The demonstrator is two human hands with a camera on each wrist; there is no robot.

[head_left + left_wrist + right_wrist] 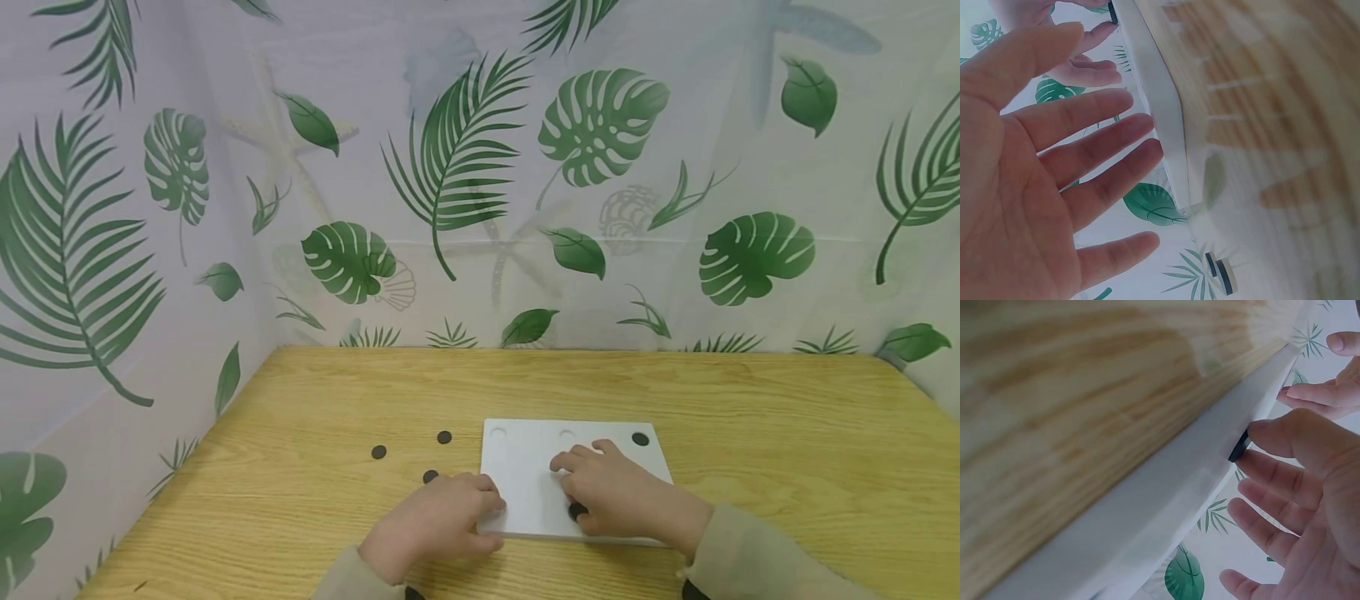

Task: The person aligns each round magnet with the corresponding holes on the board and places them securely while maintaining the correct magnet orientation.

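A white board (528, 475) with shallow round recesses lies on the table. My right hand (618, 492) is over its right half, pinching a black disc (1240, 447) between thumb and index finger close to the board's near edge; the other fingers are spread. A second black disc (640, 439) sits at the board's far right corner. My left hand (442, 518) is at the board's left side, its fingertips by the near left corner. In the left wrist view its fingers (1104, 181) are extended and hold nothing. Whether they touch the board is unclear.
Left of the board, three loose black discs lie on the wooden table (300, 517): one farthest left (378, 452), one farther back (444, 437), and one (430, 477) partly behind my left hand. A leaf-printed cloth (465, 292) hangs behind and at the left.
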